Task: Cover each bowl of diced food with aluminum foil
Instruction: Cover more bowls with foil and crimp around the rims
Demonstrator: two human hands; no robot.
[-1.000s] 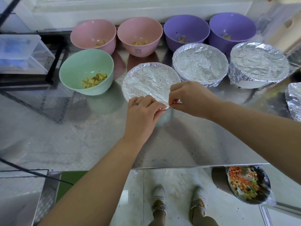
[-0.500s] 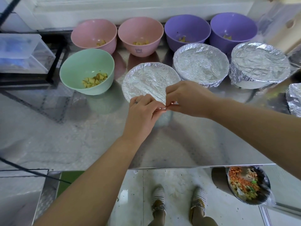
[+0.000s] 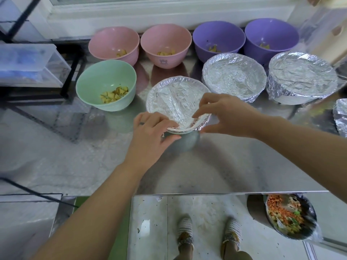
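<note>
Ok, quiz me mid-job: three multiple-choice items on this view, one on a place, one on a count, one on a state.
1. Where is the green bowl from the front bowl? A. left B. right C. behind
2. How many bowls stand uncovered? A. three B. five C. seven
3. The front bowl's top is: A. bare B. foil-covered C. under a plate

Answers: 1 A, it stands to its left. 2 B, two pink bowls, two purple bowls and the green one show diced food. 3 B, crinkled foil spans its rim, pinched by left hand and right hand.
</note>
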